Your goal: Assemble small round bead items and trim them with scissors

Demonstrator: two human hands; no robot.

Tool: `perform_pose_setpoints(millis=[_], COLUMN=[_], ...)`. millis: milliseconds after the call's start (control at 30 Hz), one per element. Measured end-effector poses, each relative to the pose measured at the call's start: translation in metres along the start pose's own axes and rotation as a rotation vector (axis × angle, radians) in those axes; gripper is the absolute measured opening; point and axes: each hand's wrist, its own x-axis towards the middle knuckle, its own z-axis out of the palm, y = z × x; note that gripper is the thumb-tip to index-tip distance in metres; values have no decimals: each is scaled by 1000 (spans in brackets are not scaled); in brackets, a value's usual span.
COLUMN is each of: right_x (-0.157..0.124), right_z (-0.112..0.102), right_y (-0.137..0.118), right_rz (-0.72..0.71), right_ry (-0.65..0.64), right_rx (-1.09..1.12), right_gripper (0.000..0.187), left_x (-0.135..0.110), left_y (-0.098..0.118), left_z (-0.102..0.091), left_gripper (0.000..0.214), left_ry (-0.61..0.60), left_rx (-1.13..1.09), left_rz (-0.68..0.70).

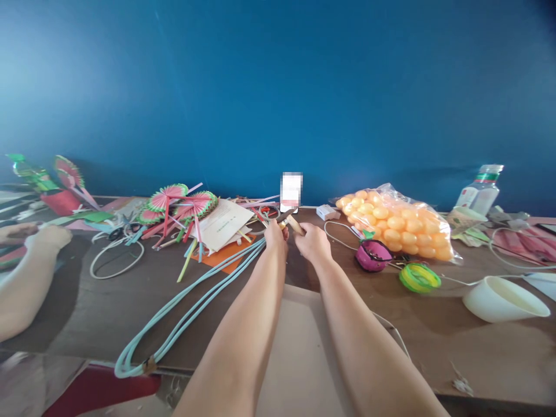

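Observation:
Both my hands are close together over the middle of the table. My left hand point(275, 236) is closed around a small yellowish piece with a dark, narrow, blade-like part point(285, 215); its exact kind is unclear. In the closed fingers of my right hand point(314, 242) is a short tan, wood-coloured piece point(295, 225), its end pointing toward the left hand. A bundle of pale blue tubing point(191, 295) runs in long loops up to my left wrist; whether the wrist touches it I cannot tell. Just behind the hands stands a phone point(291, 192) with a lit screen.
Folded paper fans point(202, 205), papers point(223, 223) and a loop of white cable point(117, 272) lie left. Another person's arm point(30, 284) is farther left. Rightward are a bag of orange balls point(395, 223), a purple pouch point(372, 256), green-yellow coil point(419, 278), white cup point(490, 301) and bottle point(481, 191).

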Motion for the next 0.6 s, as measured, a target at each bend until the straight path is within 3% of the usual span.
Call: perform_pose_setpoints(millis=[600], right_x=[2], right_z=[1], right_y=[1], right_rz=[14], right_ry=[12], right_rx=[-2], right_gripper=[27], left_x=[3], left_y=[-3], left_z=[0], left_gripper=[19], left_ry=[-12], left_rx=[31], left_rz=[45])
